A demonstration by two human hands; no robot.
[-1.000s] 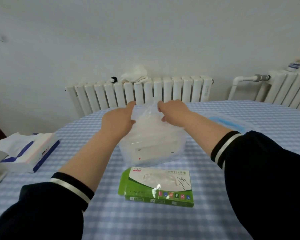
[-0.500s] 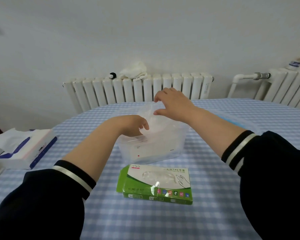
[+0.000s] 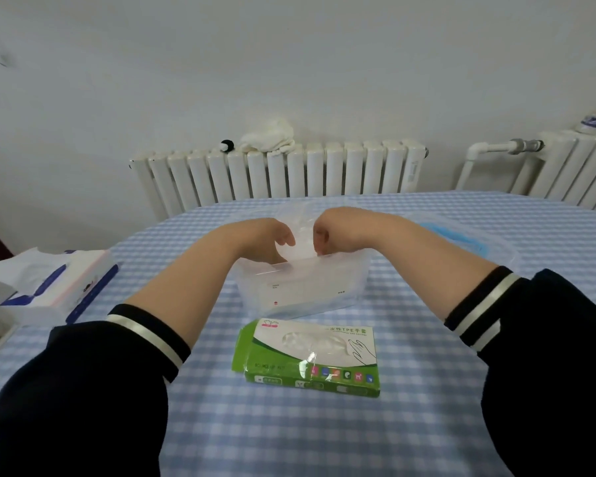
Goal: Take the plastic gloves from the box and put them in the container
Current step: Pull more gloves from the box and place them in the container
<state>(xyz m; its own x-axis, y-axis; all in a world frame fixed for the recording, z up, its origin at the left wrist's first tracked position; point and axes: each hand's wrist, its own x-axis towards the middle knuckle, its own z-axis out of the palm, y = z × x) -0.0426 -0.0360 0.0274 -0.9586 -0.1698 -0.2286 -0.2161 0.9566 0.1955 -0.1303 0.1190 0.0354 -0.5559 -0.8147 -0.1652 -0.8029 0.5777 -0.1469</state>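
Note:
A clear plastic container (image 3: 344, 290) stands at the table's middle. A bundle of translucent plastic gloves (image 3: 301, 232) sticks up out of its open top. My left hand (image 3: 262, 239) and my right hand (image 3: 341, 230) hang over the container with fingers curled downward, each gripping the gloves from its own side. The fingertips dip below the rim and are partly hidden by the plastic. The green and white glove box (image 3: 310, 359) lies flat just in front of the container, nearer to me.
A clear lid with a blue part (image 3: 468, 242) lies right of the container. A tissue box (image 3: 55, 287) sits at the table's left edge. White radiators (image 3: 283, 173) line the wall behind the blue checked tablecloth (image 3: 289, 435).
Both hands have come down and together over the container, lowering the gloves into it. The right hand dropped from above the rim to its level.

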